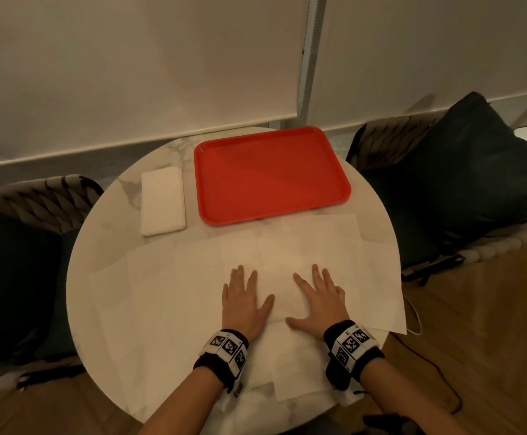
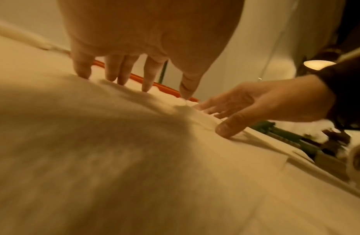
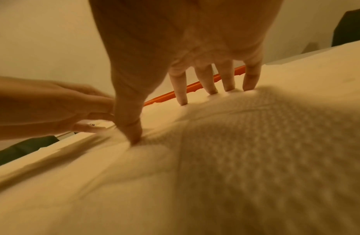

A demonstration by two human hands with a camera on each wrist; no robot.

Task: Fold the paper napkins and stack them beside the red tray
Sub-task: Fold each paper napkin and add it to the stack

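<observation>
A red tray point(image 1: 271, 174) lies at the far side of the round marble table point(image 1: 98, 221). To its left sits a stack of folded white napkins point(image 1: 162, 200). Several unfolded napkins point(image 1: 168, 293) cover the near half of the table. My left hand point(image 1: 244, 301) and right hand point(image 1: 318, 301) lie flat, fingers spread, side by side on a folded napkin point(image 1: 282, 277) at the middle. In the wrist views the left fingers point(image 2: 118, 73) and the right fingers point(image 3: 207, 79) press straight down on the paper, with the tray's rim point(image 3: 195, 89) beyond.
Dark cushions on woven chairs stand at the left point(image 1: 14, 277) and at the right point(image 1: 463, 180) of the table. A pale wall point(image 1: 161, 58) runs behind it. Cables point(image 1: 428, 350) lie on the wooden floor at the right.
</observation>
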